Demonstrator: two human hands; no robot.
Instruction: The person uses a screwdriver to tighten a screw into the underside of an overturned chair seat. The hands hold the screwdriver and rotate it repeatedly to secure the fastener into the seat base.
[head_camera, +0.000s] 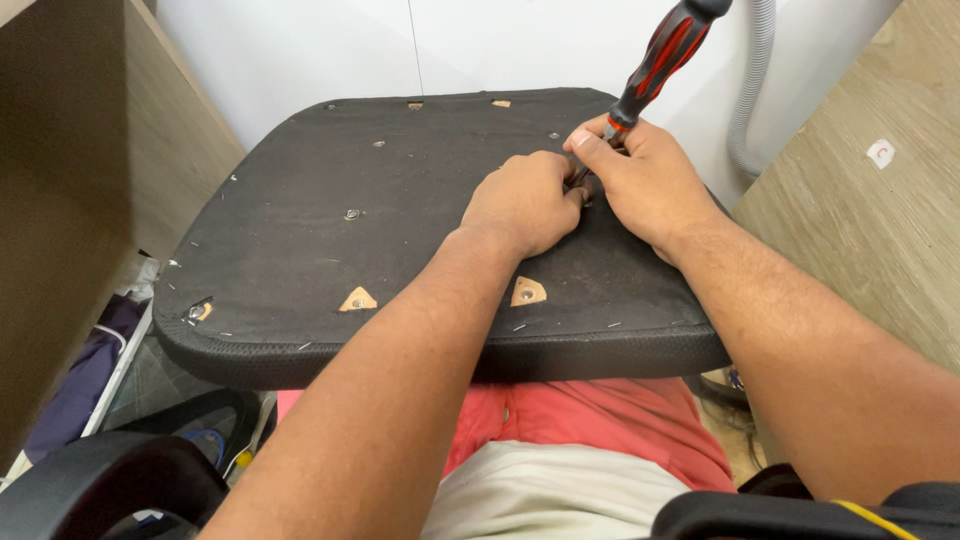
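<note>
An upturned black chair seat (330, 250) rests across my lap, its fabric underside facing up, with staples, metal threaded inserts and small triangular cutouts showing wood. My right hand (645, 185) grips the lower shaft of a red-and-black handled screwdriver (665, 55), which stands tilted with its tip down on the seat's right part. My left hand (525, 205) is curled into a fist right beside the tip, pinching something small that my fingers hide. Both hands touch each other over the same spot.
A wooden panel (70, 200) stands at the left and another wooden surface (870, 210) at the right. A grey corrugated hose (750, 90) hangs against the white wall behind. Black chair parts (110, 480) lie low at the left, near my red shorts (600, 415).
</note>
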